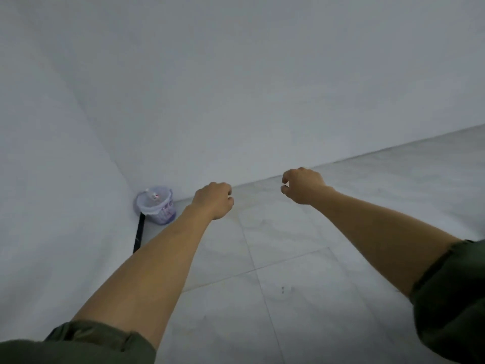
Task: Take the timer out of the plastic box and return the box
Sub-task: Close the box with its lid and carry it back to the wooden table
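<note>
Olive sleeves: rolled above both elbows, seen at the bottom corners.
Forearms: bare, stretched forward over the floor (301, 298).
Floor: pale grey tiles with thin joints.
Left hand (214, 199): loosely curled, fingers bent inward, nothing held.
Right hand (301, 186): loosely curled, thumb near fingertips, nothing held.
Bin (156, 204): lined with a plastic bag, set in the corner where two white walls meet.
Timer and plastic box: not seen anywhere.
</note>
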`<act>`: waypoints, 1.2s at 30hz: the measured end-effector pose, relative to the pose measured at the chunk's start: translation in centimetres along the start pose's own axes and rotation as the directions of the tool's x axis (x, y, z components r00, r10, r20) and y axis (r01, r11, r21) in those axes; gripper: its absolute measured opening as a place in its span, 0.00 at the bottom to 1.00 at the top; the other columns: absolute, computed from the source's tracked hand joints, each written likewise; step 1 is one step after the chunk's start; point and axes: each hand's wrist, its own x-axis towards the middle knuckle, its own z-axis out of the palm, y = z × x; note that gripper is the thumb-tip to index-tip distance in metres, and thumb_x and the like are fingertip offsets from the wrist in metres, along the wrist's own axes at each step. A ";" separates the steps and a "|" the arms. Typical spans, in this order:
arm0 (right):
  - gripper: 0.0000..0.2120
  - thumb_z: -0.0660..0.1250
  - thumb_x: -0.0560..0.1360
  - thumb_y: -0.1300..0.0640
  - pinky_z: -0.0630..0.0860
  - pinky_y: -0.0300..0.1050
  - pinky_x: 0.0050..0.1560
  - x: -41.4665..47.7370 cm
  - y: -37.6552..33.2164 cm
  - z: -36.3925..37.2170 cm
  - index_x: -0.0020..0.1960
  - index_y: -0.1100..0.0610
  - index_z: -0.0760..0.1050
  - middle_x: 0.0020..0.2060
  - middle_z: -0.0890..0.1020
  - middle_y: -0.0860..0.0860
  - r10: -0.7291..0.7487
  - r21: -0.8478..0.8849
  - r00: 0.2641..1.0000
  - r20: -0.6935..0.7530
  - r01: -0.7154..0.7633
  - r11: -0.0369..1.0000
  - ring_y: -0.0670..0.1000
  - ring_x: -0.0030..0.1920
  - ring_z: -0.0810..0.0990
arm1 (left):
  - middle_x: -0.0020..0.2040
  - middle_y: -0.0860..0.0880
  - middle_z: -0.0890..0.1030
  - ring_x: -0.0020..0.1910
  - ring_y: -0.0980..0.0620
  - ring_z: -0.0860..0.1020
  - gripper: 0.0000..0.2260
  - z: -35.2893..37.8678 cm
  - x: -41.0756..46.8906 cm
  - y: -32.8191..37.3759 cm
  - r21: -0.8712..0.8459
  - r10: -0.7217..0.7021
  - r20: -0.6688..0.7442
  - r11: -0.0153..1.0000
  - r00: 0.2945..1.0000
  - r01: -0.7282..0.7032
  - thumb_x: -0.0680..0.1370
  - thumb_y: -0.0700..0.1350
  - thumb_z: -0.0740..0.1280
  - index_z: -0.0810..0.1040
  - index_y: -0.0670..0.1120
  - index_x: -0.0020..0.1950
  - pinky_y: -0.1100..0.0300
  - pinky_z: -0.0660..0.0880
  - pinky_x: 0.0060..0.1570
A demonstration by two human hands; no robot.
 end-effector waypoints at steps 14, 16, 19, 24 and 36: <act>0.15 0.62 0.78 0.50 0.73 0.48 0.52 22.6 -2.1 1.8 0.60 0.55 0.77 0.55 0.81 0.54 0.077 -0.055 0.996 -0.049 -0.080 0.995 0.58 0.54 0.80 | 0.62 0.43 0.78 0.58 0.43 0.77 0.16 -0.9 22.8 -9.3 -0.003 0.061 -0.007 0.998 0.998 -0.061 0.81 0.49 0.59 0.74 0.45 0.65 0.53 0.73 0.54; 0.15 0.62 0.78 0.50 0.73 0.48 0.51 25.2 -1.5 1.5 0.60 0.55 0.77 0.54 0.81 0.54 0.117 -0.051 0.991 -0.060 -0.120 0.991 0.58 0.54 0.80 | 0.62 0.43 0.78 0.58 0.43 0.77 0.16 -1.7 26.7 -9.5 0.001 0.105 -0.001 0.994 0.994 -0.105 0.81 0.49 0.59 0.74 0.45 0.65 0.53 0.73 0.53; 0.15 0.61 0.78 0.50 0.73 0.47 0.49 28.2 0.2 0.9 0.60 0.54 0.77 0.55 0.82 0.54 0.178 -0.055 0.980 -0.088 -0.183 0.982 0.57 0.54 0.80 | 0.62 0.43 0.78 0.58 0.43 0.77 0.16 -2.9 32.1 -8.7 -0.001 0.180 0.000 0.984 0.984 -0.180 0.81 0.49 0.59 0.74 0.45 0.66 0.53 0.72 0.52; 0.15 0.62 0.78 0.49 0.73 0.48 0.51 32.8 5.9 -0.3 0.61 0.54 0.77 0.56 0.81 0.55 0.350 -0.057 0.931 -0.100 -0.356 0.933 0.58 0.55 0.79 | 0.63 0.43 0.77 0.59 0.43 0.77 0.16 -3.0 41.3 -4.2 -0.024 0.327 0.033 0.945 0.945 -0.326 0.81 0.49 0.59 0.74 0.45 0.66 0.53 0.72 0.54; 0.17 0.62 0.78 0.50 0.73 0.48 0.53 43.5 26.8 -1.5 0.64 0.54 0.75 0.58 0.80 0.54 0.572 -0.015 0.814 -0.105 -0.576 0.817 0.57 0.57 0.79 | 0.65 0.44 0.75 0.60 0.44 0.76 0.17 -1.6 62.0 14.6 0.011 0.541 0.106 0.839 0.834 -0.545 0.81 0.50 0.59 0.72 0.46 0.68 0.53 0.72 0.55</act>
